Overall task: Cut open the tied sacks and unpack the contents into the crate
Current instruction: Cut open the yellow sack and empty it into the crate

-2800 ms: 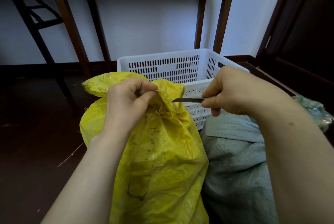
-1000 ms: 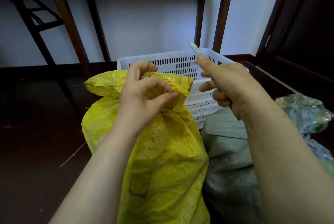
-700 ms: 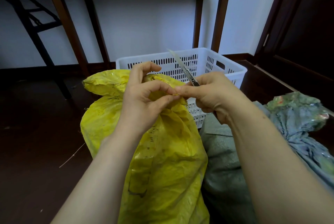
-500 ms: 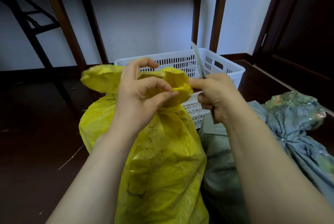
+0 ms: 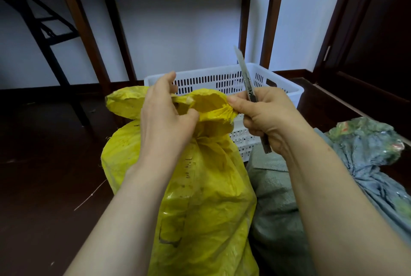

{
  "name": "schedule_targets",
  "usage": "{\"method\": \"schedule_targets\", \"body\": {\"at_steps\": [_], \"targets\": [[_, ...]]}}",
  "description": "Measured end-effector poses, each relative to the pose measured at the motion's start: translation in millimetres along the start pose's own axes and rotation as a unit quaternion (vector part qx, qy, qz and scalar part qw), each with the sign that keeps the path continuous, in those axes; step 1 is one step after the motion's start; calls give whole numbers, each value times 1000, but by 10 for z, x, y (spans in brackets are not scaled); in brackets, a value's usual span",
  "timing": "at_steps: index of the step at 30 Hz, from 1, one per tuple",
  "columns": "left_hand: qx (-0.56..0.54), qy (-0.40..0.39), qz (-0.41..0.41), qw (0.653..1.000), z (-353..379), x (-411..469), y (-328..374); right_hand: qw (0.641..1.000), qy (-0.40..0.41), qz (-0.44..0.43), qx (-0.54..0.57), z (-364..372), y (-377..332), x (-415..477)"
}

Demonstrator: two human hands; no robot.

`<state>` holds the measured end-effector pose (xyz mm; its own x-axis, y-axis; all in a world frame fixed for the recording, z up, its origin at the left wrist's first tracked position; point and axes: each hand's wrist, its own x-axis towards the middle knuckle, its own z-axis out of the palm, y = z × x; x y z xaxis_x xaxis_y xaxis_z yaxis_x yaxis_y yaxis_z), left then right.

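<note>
Our left hand point(image 5: 165, 120) pinches the gathered neck of the yellow sack point(image 5: 195, 186), and our right hand point(image 5: 266, 117) is closed around a utility knife point(image 5: 249, 84) with its blade pointing up, thumb and forefinger also nipping the sack's mouth edge. The sack stands just before the white crate point(image 5: 287, 88). A grey-green sack point(image 5: 275, 197) lies beside it on the right.

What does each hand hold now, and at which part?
Left hand: the yellow sack, by its bunched mouth. Right hand: a utility knife by the handle, while pinching the sack's mouth edge.
</note>
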<state>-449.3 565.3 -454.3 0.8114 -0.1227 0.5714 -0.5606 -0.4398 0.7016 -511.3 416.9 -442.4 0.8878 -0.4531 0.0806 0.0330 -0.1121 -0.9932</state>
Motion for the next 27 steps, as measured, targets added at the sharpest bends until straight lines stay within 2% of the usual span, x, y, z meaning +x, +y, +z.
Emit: {"method": "schedule_targets", "body": {"at_steps": [4,6,9,13,15,16,18,21,23,27], "targets": [[-82,10,10,997,35,-23,2,984,88,-71,-137,-3,-43,19],[-107,2,29,994,61,-43,22,984,92,-102,-110,42,-90,10],[-125,-9,54,991,95,-66,51,988,43,-101,-112,121,-74,-33],[-56,51,80,994,54,-77,26,991,93,-66,-65,69,-4,-7],[-25,58,42,997,34,-87,23,993,104,-47,-37,61,0,-1],[-35,34,7,999,42,-94,38,993,103,-45,-31,69,5,0],[-113,-32,-82,990,69,-97,88,995,85,-49,-23,99,-10,-28],[-271,-102,-197,937,94,-76,153,997,52,-50,-16,114,-45,-66],[-319,-117,-219,915,92,-80,173,998,35,-49,-10,137,-69,-93],[-320,-83,-211,920,94,-84,163,996,69,-57,-29,162,-53,-80]]}}
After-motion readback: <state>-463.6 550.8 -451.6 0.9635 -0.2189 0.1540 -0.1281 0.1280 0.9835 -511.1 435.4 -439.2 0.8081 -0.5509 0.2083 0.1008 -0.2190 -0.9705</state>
